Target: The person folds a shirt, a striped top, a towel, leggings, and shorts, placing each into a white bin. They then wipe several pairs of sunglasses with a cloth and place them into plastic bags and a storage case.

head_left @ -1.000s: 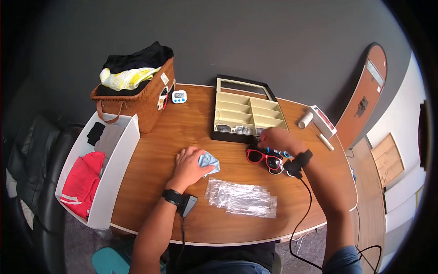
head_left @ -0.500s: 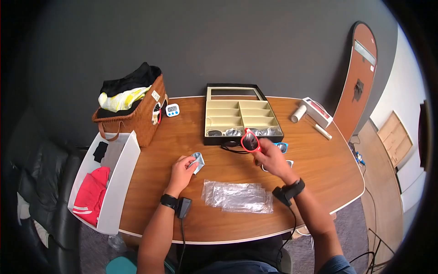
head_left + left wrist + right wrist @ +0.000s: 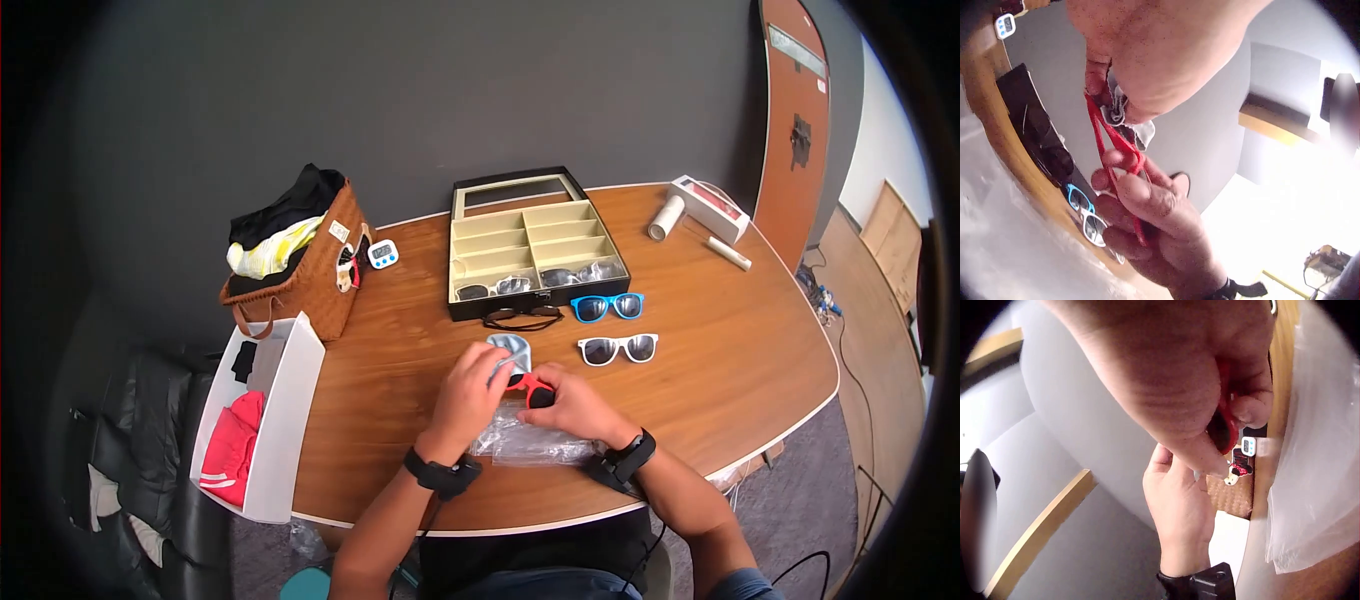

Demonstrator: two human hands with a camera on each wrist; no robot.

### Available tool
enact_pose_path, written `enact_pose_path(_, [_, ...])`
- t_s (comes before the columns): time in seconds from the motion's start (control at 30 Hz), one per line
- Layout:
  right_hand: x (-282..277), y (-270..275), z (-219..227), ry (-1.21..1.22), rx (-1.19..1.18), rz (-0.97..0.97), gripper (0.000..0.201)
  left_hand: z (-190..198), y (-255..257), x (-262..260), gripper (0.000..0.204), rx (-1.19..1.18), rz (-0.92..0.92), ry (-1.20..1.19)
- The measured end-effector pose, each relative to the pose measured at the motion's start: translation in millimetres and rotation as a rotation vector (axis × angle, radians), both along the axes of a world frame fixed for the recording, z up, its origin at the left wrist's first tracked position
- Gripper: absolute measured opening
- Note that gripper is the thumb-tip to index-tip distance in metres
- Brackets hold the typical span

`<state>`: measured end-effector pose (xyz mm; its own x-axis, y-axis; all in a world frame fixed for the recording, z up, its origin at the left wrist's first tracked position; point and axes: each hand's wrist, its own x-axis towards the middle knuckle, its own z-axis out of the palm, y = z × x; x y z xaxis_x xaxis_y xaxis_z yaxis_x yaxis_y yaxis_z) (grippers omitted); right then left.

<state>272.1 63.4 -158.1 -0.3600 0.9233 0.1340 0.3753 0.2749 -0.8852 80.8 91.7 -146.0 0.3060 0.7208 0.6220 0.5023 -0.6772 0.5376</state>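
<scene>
Above the table's near middle, my right hand [image 3: 585, 408] grips a pair of red sunglasses [image 3: 540, 392] by one side. The left hand [image 3: 467, 400] pinches a light blue cloth [image 3: 511, 350] at the other side of the frame. In the left wrist view, the bunched cloth [image 3: 1116, 111] meets a corner of the red frame [image 3: 1100, 139], its temples pointing toward the right hand. Fingers partly hide the lenses. Clear plastic sleeves [image 3: 535, 448] lie beneath both hands.
Behind the hands stands an open black display case [image 3: 500, 309] with glasses in its front compartments. Black glasses [image 3: 522, 322], blue sunglasses [image 3: 608, 307] and white sunglasses [image 3: 620, 349] lie before it. A brown basket [image 3: 300, 310], white bin [image 3: 290, 430] and timer [image 3: 382, 254] stand left; a white box [image 3: 712, 208] stands right.
My right hand has picked up the red sunglasses from beside the case and brought them toward me. The left hand has moved right with the cloth, and both hands now meet at the sunglasses.
</scene>
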Motion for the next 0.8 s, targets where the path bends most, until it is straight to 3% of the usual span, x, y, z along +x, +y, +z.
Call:
enact_pose_path(0.1, [4.2,8.8,-24.7,0.203,0.095,-0.027,0.045,-0.5,-15.8,23.1,0.015,-0.032,-0.069,0.081])
enact_pose_path(0.17, [10.7,7.8,-14.2,0.147,0.14,-0.06,0.047,3.1,-18.6,27.4,0.015,-0.05,-0.14,0.129])
enact_pose_path(0.23, [12.1,7.8,-12.5,0.173,0.08,-0.065,0.048,11.1,-10.9,22.4,0.014,0.021,-0.122,0.095])
enact_pose_path(0.3, [13.1,5.8,-10.4,0.12,0.082,-0.068,0.042,13.6,5.7,12.5,0.016,-0.016,0.055,0.04])
enact_pose_path(0.37, [10.0,5.7,-5.4,0.441,-0.195,0.011,0.032,13.8,4.5,13.7,0.017,-0.003,0.053,0.062])
enact_pose_path(0.4, [11.9,3.0,2.5,0.525,-0.396,0.005,0.025,10.8,-2.0,19.9,0.017,0.0,0.013,0.049])
enact_pose_path(0.43, [8.8,5.3,-3.0,0.526,-0.396,0.008,0.025,6.9,-11.4,29.3,0.018,0.005,-0.026,0.033])
enact_pose_path(0.5, [4.7,11.5,-19.4,0.855,-0.249,-0.064,0.032,5.2,-26.2,43.9,0.017,-0.024,-0.081,0.072])
enact_pose_path(0.53, [7.0,2.3,-6.2,0.805,-0.49,-0.184,0.038,-0.7,-31.1,48.5,0.017,-0.042,-0.172,0.102])
enact_pose_path(0.57, [9.9,2.9,-6.0,0.802,-0.491,-0.189,0.038,-6.6,-35.1,51.7,0.017,-0.058,-0.264,0.13])
enact_pose_path(0.6, [13.1,4.5,-6.4,0.807,-0.432,-0.178,0.038,-10.5,-38.5,53.4,0.017,-0.065,-0.343,0.317])
enact_pose_path(0.63, [15.9,6.9,-6.3,0.811,-0.374,-0.161,0.038,-11.2,-40.4,52.4,0.017,-0.063,-0.339,0.314])
enact_pose_path(0.7, [19.4,11.3,-5.2,0.847,-0.387,-0.208,0.027,-9.7,-41.5,48.5,0.014,-0.003,-0.354,0.214])
enact_pose_path(0.73, [19.6,12.1,-5.2,0.999,-0.416,-0.154,0.022,-5.9,-42.8,44.4,0.013,-0.138,-0.298,0.031])
enact_pose_path(0.77, [20.3,12.5,-4.9,1.151,-0.443,-0.099,0.017,0.2,-36.2,37.0,0.015,-0.081,-0.246,-0.026])
enact_pose_path(0.8, [23.7,10.8,-2.8,1.164,-0.482,-0.043,0.011,-2.0,-30.4,28.7,0.015,-0.238,-0.174,-0.151])
